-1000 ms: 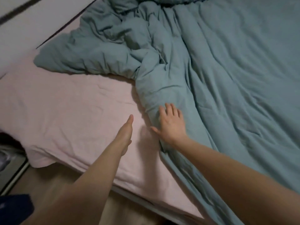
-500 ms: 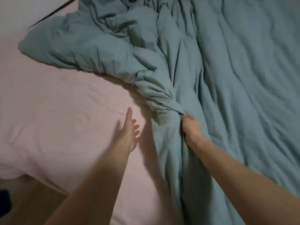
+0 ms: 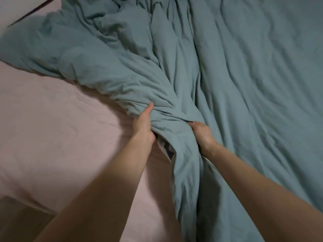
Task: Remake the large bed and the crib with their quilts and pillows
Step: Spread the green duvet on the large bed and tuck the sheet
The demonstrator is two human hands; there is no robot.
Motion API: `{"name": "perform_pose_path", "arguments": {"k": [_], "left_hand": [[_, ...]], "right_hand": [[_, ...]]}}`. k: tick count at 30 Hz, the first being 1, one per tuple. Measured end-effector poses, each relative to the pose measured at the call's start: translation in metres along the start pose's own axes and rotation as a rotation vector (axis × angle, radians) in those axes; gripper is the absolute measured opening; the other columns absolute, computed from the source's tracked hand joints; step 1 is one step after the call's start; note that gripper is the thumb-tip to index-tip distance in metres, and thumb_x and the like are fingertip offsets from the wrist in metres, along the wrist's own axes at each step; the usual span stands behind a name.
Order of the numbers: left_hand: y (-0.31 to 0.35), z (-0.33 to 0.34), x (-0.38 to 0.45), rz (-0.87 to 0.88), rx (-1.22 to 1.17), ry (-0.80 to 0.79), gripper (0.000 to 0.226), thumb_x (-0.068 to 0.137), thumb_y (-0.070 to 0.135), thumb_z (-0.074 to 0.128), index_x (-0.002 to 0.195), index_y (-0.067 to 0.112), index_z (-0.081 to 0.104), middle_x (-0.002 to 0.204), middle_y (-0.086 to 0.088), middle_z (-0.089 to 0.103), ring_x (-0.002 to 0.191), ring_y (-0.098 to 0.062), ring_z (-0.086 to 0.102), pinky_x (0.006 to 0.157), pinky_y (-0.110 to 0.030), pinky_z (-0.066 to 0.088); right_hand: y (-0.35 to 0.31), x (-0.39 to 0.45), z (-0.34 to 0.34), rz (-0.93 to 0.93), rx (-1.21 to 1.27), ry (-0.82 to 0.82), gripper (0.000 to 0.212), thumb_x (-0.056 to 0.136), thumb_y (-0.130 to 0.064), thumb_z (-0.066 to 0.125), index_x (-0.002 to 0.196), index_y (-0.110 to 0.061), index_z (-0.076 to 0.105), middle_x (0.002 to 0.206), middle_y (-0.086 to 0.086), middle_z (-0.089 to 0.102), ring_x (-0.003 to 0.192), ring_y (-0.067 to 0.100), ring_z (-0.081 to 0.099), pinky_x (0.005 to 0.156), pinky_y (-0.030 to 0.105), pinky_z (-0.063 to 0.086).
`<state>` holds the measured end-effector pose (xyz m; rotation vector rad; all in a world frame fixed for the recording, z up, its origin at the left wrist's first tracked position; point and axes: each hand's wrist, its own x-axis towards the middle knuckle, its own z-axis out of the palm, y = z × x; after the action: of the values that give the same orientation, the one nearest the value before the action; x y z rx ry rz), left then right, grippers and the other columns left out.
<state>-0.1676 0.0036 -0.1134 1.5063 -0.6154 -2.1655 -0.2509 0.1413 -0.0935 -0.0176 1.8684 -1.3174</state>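
Reaching forward from the bottom of the view, two bare forearms meet at a bunched fold of the teal quilt (image 3: 236, 75). The left hand (image 3: 142, 125) grips the fold from its left side, thumb laid up along the cloth and fingers tucked under and hidden. The right hand (image 3: 201, 132) clutches the same bunch from the right, its fingers curled into the fabric. Between the two wrists a narrow strip of the quilt hangs toward the near edge. Left of the hands lies the bare pink sheet (image 3: 52, 137) of the large bed. Farther off, the quilt lies crumpled in thick folds at upper left and spreads flatter across the right side, wrinkles running out from the gripped spot.
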Motion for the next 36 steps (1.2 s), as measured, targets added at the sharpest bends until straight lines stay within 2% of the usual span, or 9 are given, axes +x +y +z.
{"name": "perform_pose_path", "arguments": {"k": [5,9,15,18,21,26,29,33,36], "left_hand": [[0.067,-0.049,-0.049,0.608,0.297,0.299,0.05,0.074,0.02,0.078,0.119,0.005,0.062,0.117,-0.008,0.067,0.106,-0.02,0.065,0.096,-0.035,0.05],[0.131,-0.116,-0.103,0.869,0.771,0.307,0.035,0.093,0.015,0.058,0.126,0.001,0.058,0.127,-0.012,0.061,0.117,-0.018,0.057,0.096,-0.016,0.039],[0.156,-0.188,-0.153,0.83,0.888,0.227,0.031,0.097,0.01,0.049,0.126,0.004,0.059,0.118,-0.004,0.063,0.106,-0.01,0.055,0.081,-0.013,0.038],[0.159,-0.221,-0.159,0.803,0.824,0.319,0.025,0.094,0.009,0.054,0.115,0.0,0.063,0.114,-0.011,0.066,0.104,-0.016,0.06,0.077,-0.014,0.038],[0.16,-0.247,-0.153,0.719,0.805,0.415,0.027,0.096,0.009,0.051,0.115,-0.006,0.061,0.119,-0.018,0.064,0.11,-0.026,0.06,0.081,-0.021,0.038],[0.154,-0.262,-0.147,0.651,0.567,0.354,0.031,0.098,0.017,0.049,0.12,-0.001,0.058,0.121,-0.016,0.062,0.112,-0.027,0.059,0.093,-0.031,0.045],[0.159,-0.276,-0.155,0.737,0.36,0.246,0.03,0.099,0.017,0.047,0.123,0.001,0.056,0.118,-0.009,0.062,0.107,-0.019,0.058,0.095,-0.027,0.045],[0.123,-0.371,-0.15,0.583,0.568,0.412,0.029,0.1,0.014,0.043,0.119,-0.003,0.056,0.12,-0.017,0.06,0.112,-0.028,0.056,0.091,-0.025,0.04],[0.119,-0.407,-0.145,0.708,0.62,0.416,0.028,0.1,0.017,0.044,0.118,0.002,0.059,0.118,-0.012,0.062,0.109,-0.021,0.057,0.09,-0.025,0.04]], "right_hand": [[-0.023,-0.034,0.051,-0.322,-0.713,-0.064,0.02,0.093,-0.013,0.05,0.108,-0.001,0.057,0.113,0.02,0.061,0.107,0.032,0.056,0.084,0.032,0.039],[-0.039,-0.12,0.128,-0.709,-0.737,-0.111,0.055,0.077,-0.04,0.063,0.121,-0.01,0.049,0.119,0.01,0.052,0.113,0.027,0.048,0.097,0.036,0.039],[-0.004,-0.193,0.222,-0.581,-1.131,-0.157,0.106,0.075,-0.057,0.064,0.152,-0.012,0.005,0.159,0.008,0.009,0.147,0.023,0.009,0.118,0.045,0.012],[0.02,-0.209,0.248,-0.694,-1.158,0.102,0.084,0.065,-0.034,0.071,0.139,-0.012,0.04,0.134,0.014,0.045,0.119,0.033,0.047,0.092,0.045,0.041],[0.047,-0.217,0.256,-0.848,-1.107,0.304,0.044,0.064,-0.012,0.067,0.107,-0.013,0.059,0.097,0.01,0.057,0.084,0.032,0.056,0.064,0.037,0.045],[0.072,-0.235,0.257,-0.596,-1.023,0.308,0.033,0.087,-0.013,0.042,0.118,-0.012,0.05,0.109,0.014,0.056,0.097,0.037,0.056,0.075,0.043,0.044],[0.072,-0.257,0.259,-0.736,-0.738,0.306,0.05,0.072,-0.011,0.04,0.12,-0.01,0.055,0.112,0.016,0.062,0.097,0.038,0.059,0.077,0.045,0.047],[0.12,-0.278,0.295,-0.611,-0.971,-0.071,0.051,0.084,-0.011,0.04,0.134,-0.011,0.049,0.118,0.023,0.062,0.107,0.041,0.057,0.085,0.046,0.045],[0.139,-0.283,0.311,-0.646,-0.927,-0.025,0.059,0.079,-0.01,0.038,0.137,-0.014,0.048,0.12,0.024,0.062,0.103,0.042,0.06,0.083,0.046,0.049]]}}
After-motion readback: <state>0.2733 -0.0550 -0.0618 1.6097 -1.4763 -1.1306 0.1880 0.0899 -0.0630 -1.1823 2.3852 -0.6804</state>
